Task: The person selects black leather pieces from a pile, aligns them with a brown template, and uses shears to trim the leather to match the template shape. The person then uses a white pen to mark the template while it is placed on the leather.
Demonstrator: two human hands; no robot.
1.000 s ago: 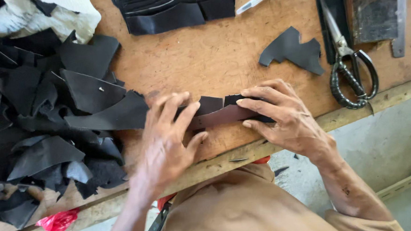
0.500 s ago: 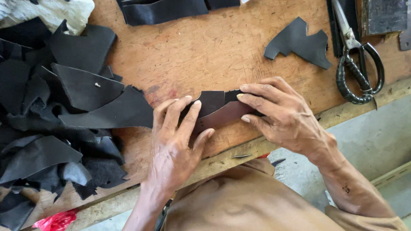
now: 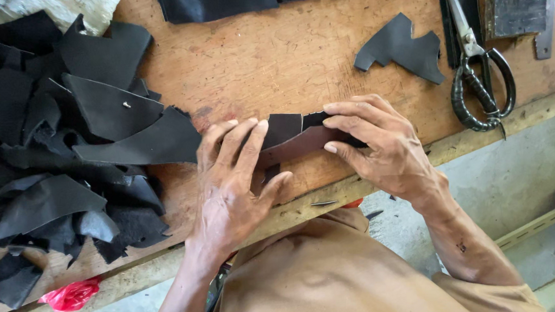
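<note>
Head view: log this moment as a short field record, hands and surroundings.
Left hand: pressing flat on a dark leather piece
Right hand: fingertips pinning the same piece's right end
Surface: wooden workbench
Left of hands: pile of black leather scraps
Right of hands: black-handled scissors
Above right hand: single cut scrap

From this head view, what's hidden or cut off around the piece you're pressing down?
- Dark leather piece: both ends hidden under the left hand and right hand.
- Scissors: blade tips cut off by the top edge.
- Black strips at the top: upper parts out of frame.
- Scrap pile: runs past the left edge; lower pieces buried.
</note>
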